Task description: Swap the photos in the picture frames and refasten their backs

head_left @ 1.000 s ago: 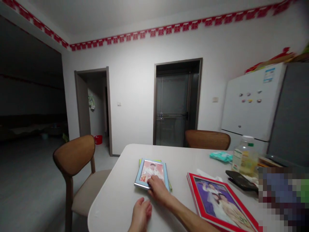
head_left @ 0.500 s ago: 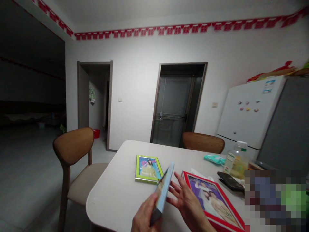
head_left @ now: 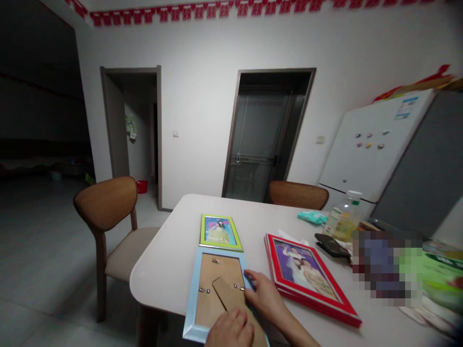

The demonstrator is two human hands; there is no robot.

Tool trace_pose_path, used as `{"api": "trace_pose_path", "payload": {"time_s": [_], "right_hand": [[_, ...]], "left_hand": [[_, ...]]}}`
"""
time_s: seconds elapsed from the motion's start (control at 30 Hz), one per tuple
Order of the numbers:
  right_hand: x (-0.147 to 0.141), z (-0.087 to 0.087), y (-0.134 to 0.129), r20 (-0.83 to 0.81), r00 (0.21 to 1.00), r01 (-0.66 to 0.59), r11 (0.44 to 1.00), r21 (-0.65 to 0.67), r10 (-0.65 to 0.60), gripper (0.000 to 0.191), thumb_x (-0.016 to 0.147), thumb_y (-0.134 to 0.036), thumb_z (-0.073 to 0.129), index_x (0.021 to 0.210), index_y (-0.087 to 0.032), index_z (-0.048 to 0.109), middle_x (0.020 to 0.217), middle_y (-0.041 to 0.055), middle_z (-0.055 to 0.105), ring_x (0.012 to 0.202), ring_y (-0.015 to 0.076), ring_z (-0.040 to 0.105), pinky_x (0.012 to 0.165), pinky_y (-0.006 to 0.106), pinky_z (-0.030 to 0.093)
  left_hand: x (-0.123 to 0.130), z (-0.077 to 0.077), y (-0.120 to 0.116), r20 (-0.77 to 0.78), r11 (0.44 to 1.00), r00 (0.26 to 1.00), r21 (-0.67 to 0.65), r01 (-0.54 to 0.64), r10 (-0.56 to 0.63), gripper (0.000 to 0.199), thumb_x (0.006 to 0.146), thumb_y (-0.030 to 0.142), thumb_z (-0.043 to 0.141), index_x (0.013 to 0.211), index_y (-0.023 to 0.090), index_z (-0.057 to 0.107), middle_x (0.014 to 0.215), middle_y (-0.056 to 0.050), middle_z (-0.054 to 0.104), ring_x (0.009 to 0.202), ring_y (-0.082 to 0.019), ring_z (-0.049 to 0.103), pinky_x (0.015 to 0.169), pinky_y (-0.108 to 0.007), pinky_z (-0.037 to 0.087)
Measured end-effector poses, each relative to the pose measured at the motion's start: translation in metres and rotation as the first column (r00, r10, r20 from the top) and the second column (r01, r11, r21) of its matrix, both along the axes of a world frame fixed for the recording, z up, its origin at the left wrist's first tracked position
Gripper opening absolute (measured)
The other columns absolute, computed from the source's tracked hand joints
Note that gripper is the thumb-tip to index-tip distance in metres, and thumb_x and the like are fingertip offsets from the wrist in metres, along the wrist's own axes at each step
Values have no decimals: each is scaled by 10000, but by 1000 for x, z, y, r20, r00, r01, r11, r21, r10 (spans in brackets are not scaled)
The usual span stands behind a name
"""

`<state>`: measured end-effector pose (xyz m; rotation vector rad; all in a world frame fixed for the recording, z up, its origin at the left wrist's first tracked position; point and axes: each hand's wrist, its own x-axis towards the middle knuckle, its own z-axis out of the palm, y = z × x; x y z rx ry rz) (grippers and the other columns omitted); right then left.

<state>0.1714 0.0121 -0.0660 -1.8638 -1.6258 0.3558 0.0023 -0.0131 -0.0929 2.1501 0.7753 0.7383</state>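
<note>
A light-blue picture frame (head_left: 191, 308) lies face down near the table's front edge, its brown backing, metal clips and fold-out stand showing. My left hand (head_left: 231, 329) has its fingers curled over the lower part of the back, by the stand (head_left: 231, 294). At the right edge, my right hand (head_left: 267, 298) grips the frame, its fingertips beside a clip. Just beyond it, a lime-green picture frame (head_left: 220, 232) lies face up with a photo of a person in a pale dress. Red picture frames (head_left: 307, 277) are stacked to the right of my right hand.
On the white table (head_left: 159, 279), a dark flat object (head_left: 332, 246), a bottle of yellowish liquid (head_left: 343, 219) and a teal packet (head_left: 312, 218) sit at the right. Wooden chairs stand left (head_left: 108, 202) and behind (head_left: 299, 194). A white fridge (head_left: 365, 154) is at the far right.
The blue frame was upright, tilted edge-on in my left hand; now it lies face down below the green one. My right hand has come from open beside it onto its right edge.
</note>
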Motion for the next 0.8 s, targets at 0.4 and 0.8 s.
{"api": "trace_pose_path", "payload": {"time_s": [0.4,0.8], "right_hand": [[-16,9,10,211,970,-134,991,30,125,216,667,-135,419,730,-171,622,925,81,547,844,167,519,736,230,373],[-41,23,10,347,930,-169,979,114,120,267,724,-211,453,958,-209,581,1005,80,529,918,202,456,769,282,333]], "left_hand": [[-50,10,18,-254,863,845,330,-382,471,499,731,281,436,1192,92,405,1274,-129,376,1189,-223,303,966,-365,304],[-51,2,18,-61,851,875,270,-449,481,550,695,237,462,1207,62,364,1258,-157,397,1172,-253,331,962,-387,312]]}}
